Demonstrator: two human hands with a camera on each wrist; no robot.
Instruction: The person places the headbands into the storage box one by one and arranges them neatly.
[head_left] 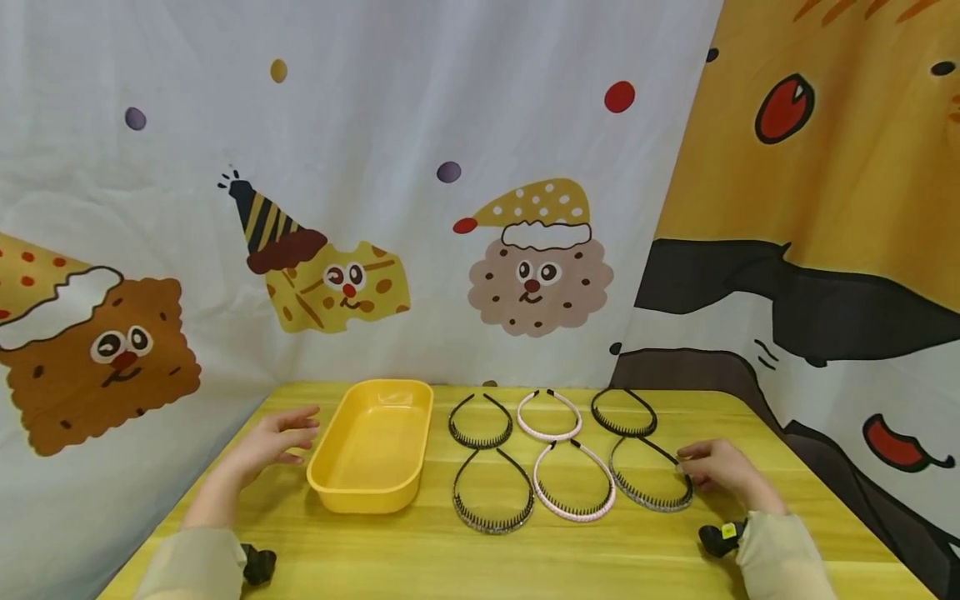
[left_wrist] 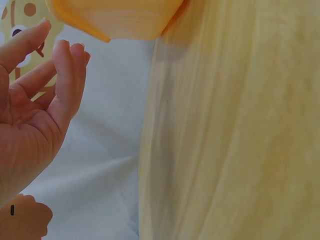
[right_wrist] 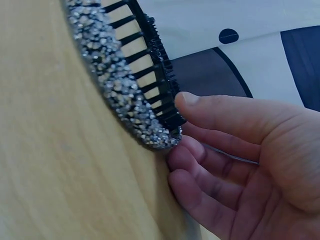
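In the head view my left hand (head_left: 277, 442) hovers at the left of a yellow plastic basket (head_left: 327, 450), apart from it, with fingers loosely extended and nothing held. My right hand (head_left: 723, 471) pinches the right side of a toothed black headband with silver glitter (head_left: 652, 500). In the right wrist view, the thumb lies against the teeth end of that glitter headband (right_wrist: 117, 85), and curled fingers sit at its outer edge. Left of it lie a pink headband (head_left: 573, 514) and another glitter headband (head_left: 492, 527). Behind are a black headband (head_left: 624, 431), a second pink one (head_left: 550, 436) and a dark one (head_left: 480, 443).
The headbands lie in two rows on the yellow wood-patterned table (head_left: 525, 567), right of the basket. A cartoon-printed cloth (head_left: 375, 125) hangs behind the table. Dark wrist-worn cameras sit by both sleeves.
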